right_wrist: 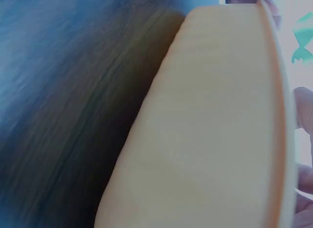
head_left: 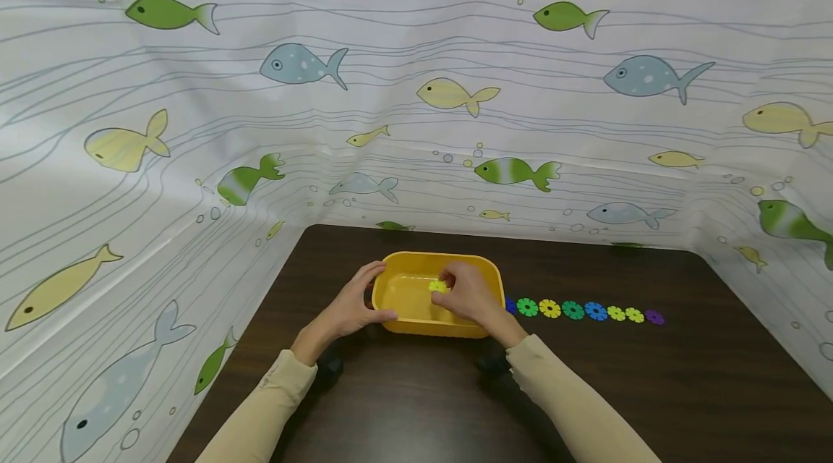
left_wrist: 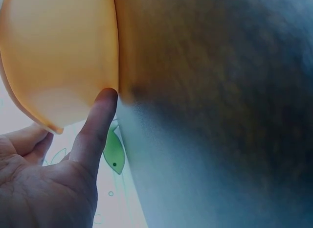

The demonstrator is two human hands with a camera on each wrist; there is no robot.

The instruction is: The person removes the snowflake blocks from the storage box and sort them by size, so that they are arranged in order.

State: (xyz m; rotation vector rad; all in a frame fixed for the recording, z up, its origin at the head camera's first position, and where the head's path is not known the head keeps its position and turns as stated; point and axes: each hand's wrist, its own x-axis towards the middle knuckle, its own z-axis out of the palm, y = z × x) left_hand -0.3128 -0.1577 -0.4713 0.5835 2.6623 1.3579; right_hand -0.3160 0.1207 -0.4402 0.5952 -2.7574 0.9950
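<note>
A yellow plastic tub (head_left: 416, 327) stands on the dark table in the head view. My left hand (head_left: 345, 309) holds its left end, thumb at the front corner and fingers round the far side. The left wrist view shows that thumb touching the tub's wall (left_wrist: 63, 57). Over the tub's inside, my right hand (head_left: 470, 295) pinches a yellow-green notched plastic disc (head_left: 437, 286) between thumb and fingers. In the right wrist view the tub's outer wall (right_wrist: 205, 120) hides the disc and most of that hand.
Right of the tub, several notched discs lie in a row: a green disc (head_left: 527, 307), a yellow disc (head_left: 549, 308), a blue disc (head_left: 595, 311), a purple disc (head_left: 654, 317) and others. A fish-printed sheet (head_left: 416, 108) rises behind and beside the table (head_left: 403, 405).
</note>
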